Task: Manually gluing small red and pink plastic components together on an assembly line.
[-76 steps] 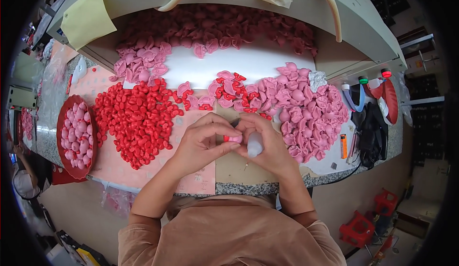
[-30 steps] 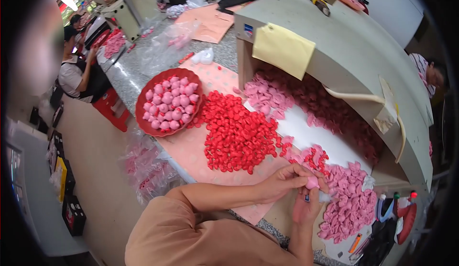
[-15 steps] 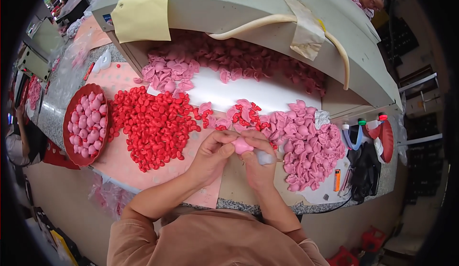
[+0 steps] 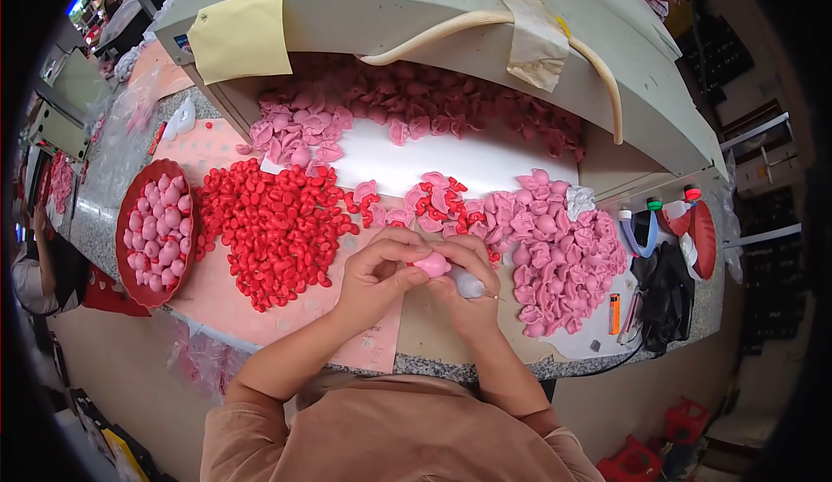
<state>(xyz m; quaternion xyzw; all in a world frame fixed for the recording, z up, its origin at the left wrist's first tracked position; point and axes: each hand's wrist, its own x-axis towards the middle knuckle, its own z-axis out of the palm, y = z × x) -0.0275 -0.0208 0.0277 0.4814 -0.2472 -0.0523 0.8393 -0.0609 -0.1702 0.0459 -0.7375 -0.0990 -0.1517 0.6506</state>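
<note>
Head view, looking down on a speckled grey stone worktop (image 4: 451, 366). The left hand (image 4: 374, 276) and right hand (image 4: 468, 284) meet just above the worktop's near edge. The left grip is clamped, thumb and fingertips together, on a small rounded pink rubbery piece (image 4: 432, 264). The right grip is closed around a slim whitish tool (image 4: 468, 284) whose tip touches that piece (the tool's kind cannot be told). To the left of the hands lies a heap of small red oval pieces (image 4: 273, 226) on a pale pink sheet (image 4: 217, 296). At the worktop's left edge stands a round red tray of pink rounded pieces (image 4: 156, 232). To the right of the hands spreads a pile of pink petal-shaped pieces (image 4: 563, 252), reaching toward the right edge. Along the far edge, more dark pink pieces (image 4: 416, 105) fill a recess under a beige curved hood (image 4: 416, 14).
</note>
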